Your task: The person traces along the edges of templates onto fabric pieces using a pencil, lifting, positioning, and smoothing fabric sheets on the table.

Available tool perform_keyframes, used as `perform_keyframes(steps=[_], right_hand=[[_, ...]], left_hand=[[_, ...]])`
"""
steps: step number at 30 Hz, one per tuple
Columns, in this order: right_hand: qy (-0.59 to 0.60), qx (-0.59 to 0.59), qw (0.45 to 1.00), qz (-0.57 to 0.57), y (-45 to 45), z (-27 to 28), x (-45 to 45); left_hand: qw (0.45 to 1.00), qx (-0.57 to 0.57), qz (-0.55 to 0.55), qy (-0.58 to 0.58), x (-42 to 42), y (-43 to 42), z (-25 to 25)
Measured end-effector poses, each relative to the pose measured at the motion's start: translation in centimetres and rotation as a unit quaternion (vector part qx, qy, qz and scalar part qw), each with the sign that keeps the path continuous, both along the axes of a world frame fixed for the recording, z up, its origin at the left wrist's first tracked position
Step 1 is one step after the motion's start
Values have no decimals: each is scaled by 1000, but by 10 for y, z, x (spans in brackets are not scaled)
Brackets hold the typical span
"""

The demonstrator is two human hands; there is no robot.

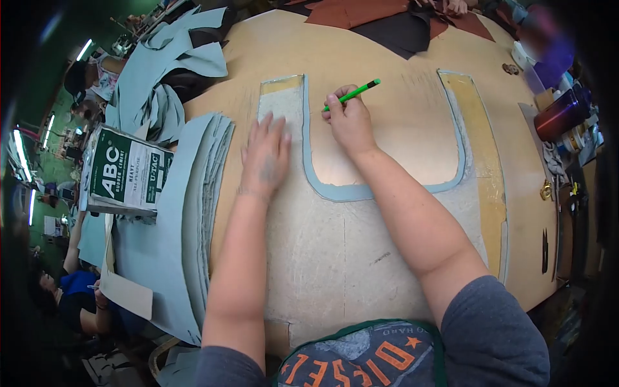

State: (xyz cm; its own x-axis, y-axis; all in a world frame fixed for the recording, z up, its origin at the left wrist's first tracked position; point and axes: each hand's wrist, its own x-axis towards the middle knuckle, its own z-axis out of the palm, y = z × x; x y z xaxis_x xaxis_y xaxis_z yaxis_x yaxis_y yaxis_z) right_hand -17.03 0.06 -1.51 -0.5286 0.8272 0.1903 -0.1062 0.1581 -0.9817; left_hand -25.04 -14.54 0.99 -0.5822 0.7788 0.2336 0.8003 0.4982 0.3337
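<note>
My left hand [265, 151] lies with its fingers stretched out on the left arm of a large U-shaped grey-white pattern board [309, 258]; the fingertips are slightly blurred. Between the two arms of the U, my right hand [351, 119] grips a green pencil [361, 94] with a black band near its upper end. The pencil's lower tip is close to the inner edge of the left arm, but I cannot tell whether it touches. A strip of light blue material [342, 192] runs along the inside curve of the U. Yellowish tape [491, 174] covers the board's right arm.
Left of the board stands a stack of light blue sheets [193, 168], with an ABC rubber cement can [126, 171] beside it. Brown and black pieces [393, 29] lie at the far edge, near another person's hand [455, 6]. Containers [558, 113] line the right side.
</note>
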Motion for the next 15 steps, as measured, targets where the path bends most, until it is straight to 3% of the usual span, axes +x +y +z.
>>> perform_keyframes(steps=[2, 5, 9, 12, 13, 15], right_hand=[[10, -19, 1000, 1, 2, 0, 0], [7, -30, 999, 13, 5, 1, 2], [28, -91, 995, 40, 7, 6, -3], [60, -32, 993, 95, 25, 3, -41], [35, 56, 992, 105, 39, -2, -63], [5, 114, 984, 133, 50, 2, -104]], left_hand=[[996, -48, 55, 43, -26, 33, 7], [990, -116, 82, 2, -36, 60, -9], [989, -126, 80, -19, -37, 57, -6], [992, -104, 60, -29, -37, 53, -6], [993, -99, 57, -30, -37, 52, -6], [994, -90, 51, -31, -38, 52, -6]])
